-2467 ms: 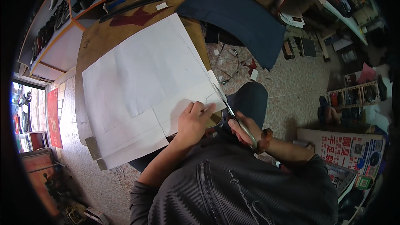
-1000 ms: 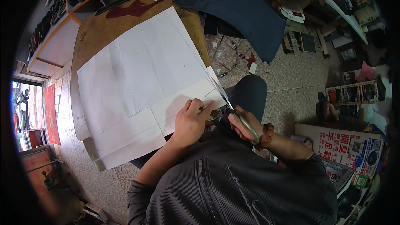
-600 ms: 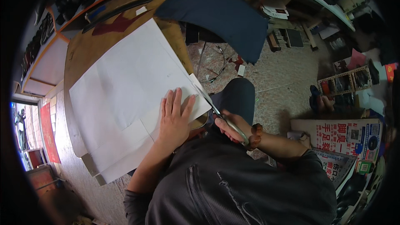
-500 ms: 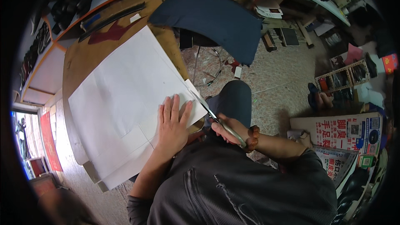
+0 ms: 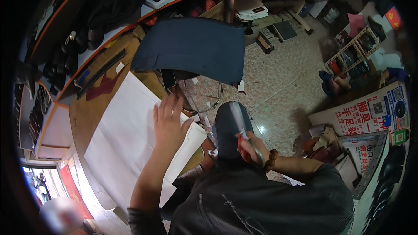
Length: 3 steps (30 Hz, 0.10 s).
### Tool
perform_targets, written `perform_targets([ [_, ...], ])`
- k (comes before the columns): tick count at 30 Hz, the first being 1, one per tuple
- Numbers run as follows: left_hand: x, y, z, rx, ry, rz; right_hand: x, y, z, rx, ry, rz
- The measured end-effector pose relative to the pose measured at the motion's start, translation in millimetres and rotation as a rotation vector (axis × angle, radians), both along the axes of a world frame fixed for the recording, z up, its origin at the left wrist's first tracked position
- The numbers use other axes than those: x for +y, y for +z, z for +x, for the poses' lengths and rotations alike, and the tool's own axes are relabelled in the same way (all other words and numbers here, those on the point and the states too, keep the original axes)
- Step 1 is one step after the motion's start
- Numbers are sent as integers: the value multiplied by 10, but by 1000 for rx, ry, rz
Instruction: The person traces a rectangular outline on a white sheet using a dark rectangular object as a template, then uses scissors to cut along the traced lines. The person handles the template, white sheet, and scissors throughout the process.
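White paper, a big sheet of it, lies spread over the brown wooden bench, one corner hanging past the near edge. The left hand rests flat on it, fingers spread wide and gripping nothing. The right hand is off the bench, above the person's knee, closed round the red handles of a pair of scissors whose blades point up and away, well clear of the paper. A dark blue cloth drapes over the far end of the bench. Behind it, orange-edged shelves hold a heap of dark items, too dim to tell apart. By the right wall stands a small rack with little colourful things in its compartments, too small to make out
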<state>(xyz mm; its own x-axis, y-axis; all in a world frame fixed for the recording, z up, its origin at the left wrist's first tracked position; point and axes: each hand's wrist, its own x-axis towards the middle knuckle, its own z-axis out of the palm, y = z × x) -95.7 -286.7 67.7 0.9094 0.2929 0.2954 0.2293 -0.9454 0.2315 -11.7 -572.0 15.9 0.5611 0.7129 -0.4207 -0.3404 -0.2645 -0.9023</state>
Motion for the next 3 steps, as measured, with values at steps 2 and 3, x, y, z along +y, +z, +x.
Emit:
perform_targets([
  [2, 30, -40, 527, 10, -90, 201, 60, -112, 114, 78, -294, 154],
  [3, 16, -53, 778, 105, -126, 315, 106, -161, 180, 138, -401, 199],
])
